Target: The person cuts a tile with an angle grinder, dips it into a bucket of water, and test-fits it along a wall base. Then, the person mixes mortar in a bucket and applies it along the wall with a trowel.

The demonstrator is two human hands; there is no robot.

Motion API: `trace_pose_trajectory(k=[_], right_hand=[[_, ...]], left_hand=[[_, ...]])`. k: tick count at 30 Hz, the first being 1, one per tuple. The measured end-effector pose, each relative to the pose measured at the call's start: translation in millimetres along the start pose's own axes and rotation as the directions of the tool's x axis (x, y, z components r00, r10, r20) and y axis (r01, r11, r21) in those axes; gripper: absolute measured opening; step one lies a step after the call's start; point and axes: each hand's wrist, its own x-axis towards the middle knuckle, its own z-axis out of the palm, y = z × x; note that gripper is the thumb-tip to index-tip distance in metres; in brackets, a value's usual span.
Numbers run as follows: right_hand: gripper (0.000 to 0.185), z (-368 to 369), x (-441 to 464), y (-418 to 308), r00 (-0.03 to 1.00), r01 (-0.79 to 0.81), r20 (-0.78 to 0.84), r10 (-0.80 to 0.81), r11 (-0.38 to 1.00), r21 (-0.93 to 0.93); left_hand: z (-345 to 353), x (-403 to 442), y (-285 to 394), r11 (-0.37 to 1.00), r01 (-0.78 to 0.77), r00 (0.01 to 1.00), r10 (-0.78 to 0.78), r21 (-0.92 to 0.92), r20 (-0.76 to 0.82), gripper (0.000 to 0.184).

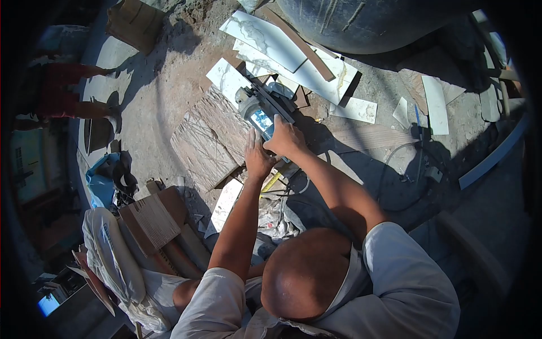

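Observation:
A dusty grey power cutter (pixel 261 120) with a bright reflection on its body rests over the tiles, its long metal guard pointing up and away. My right hand (pixel 287 139) is closed around the rear of the cutter. Beside it, my left hand (pixel 258 157) has its fingers stretched out flat, their tips at the cutter's left rear edge; its thumb is hidden. Under and left of the cutter lie rough brownish slabs (pixel 204 138) with scored surfaces. A white marbled tile (pixel 228 81) sticks out beyond the tool. Whether the blade touches a tile is hidden.
More marbled tile pieces (pixel 265 40) lie ahead, crossed by a brown strip (pixel 305 48). A large dark round tub (pixel 355 22) stands behind them. A yellow tape measure (pixel 271 183) is near my wrists. Cardboard (pixel 152 220) lies at left; another person's legs (pixel 93 109) show further left.

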Motion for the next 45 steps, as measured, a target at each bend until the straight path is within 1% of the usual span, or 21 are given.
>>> trace_pose_trajectory(k=[7,9,16,18,21,27,31,33,37,40,42,45], right_hand=[[0.064,-2,-12,4,1.0,-0.028,-0.002,0.028,1.0,-0.01],[0.082,-5,-15,6,0.998,-0.045,0.048,0.046,0.999,-0.018],[0.087,-7,-28,14,0.997,-0.057,0.054,0.058,0.998,-0.019],[0.087,-8,-31,17,0.997,-0.041,0.059,0.042,0.999,-0.016],[0.086,-7,-35,21,0.997,-0.035,0.062,0.036,0.999,-0.009],[0.086,-6,-43,28,0.999,-0.025,0.029,0.025,1.0,-0.007],[0.087,-7,-47,32,0.997,-0.04,0.058,0.04,0.999,0.003],[0.086,-4,-48,34,0.999,-0.028,0.028,0.028,1.0,0.001],[0.087,-5,-53,36,0.998,-0.056,0.03,0.056,0.998,-0.017],[0.087,-6,-55,39,0.995,-0.061,0.073,0.061,0.998,-0.005],[0.069,-2,-58,41,0.999,-0.045,-0.006,0.045,0.999,-0.01],[0.068,-2,-61,45,1.0,-0.022,-0.016,0.022,1.0,-0.001]], left_hand=[[-3,-1,-4,0.998,-0.051,0.999,0.051,-0.036,0.001,0.115],[-1,-1,-4,0.998,-0.044,0.999,0.043,-0.04,-0.01,0.115],[4,-1,-10,0.994,-0.09,0.995,0.087,-0.055,-0.055,0.111],[5,-1,-10,0.998,-0.046,0.998,0.044,-0.043,-0.038,0.109],[8,-1,-11,0.997,-0.052,0.997,0.048,-0.061,-0.061,0.106],[9,0,-15,0.997,-0.053,0.998,0.05,-0.063,-0.05,0.101],[7,0,-14,0.998,-0.054,0.998,0.053,-0.034,-0.038,0.101],[7,-1,-13,0.999,-0.042,0.999,0.041,-0.03,-0.031,0.101],[6,-1,-10,1.0,-0.023,1.0,0.022,-0.01,-0.018,0.102],[2,-1,-6,1.0,-0.02,1.0,0.02,-0.014,0.005,0.103],[1,-1,-4,1.0,-0.001,1.0,0.001,-0.015,0.008,0.105],[0,-1,-2,0.999,-0.019,1.0,0.019,-0.032,-0.001,0.106]])
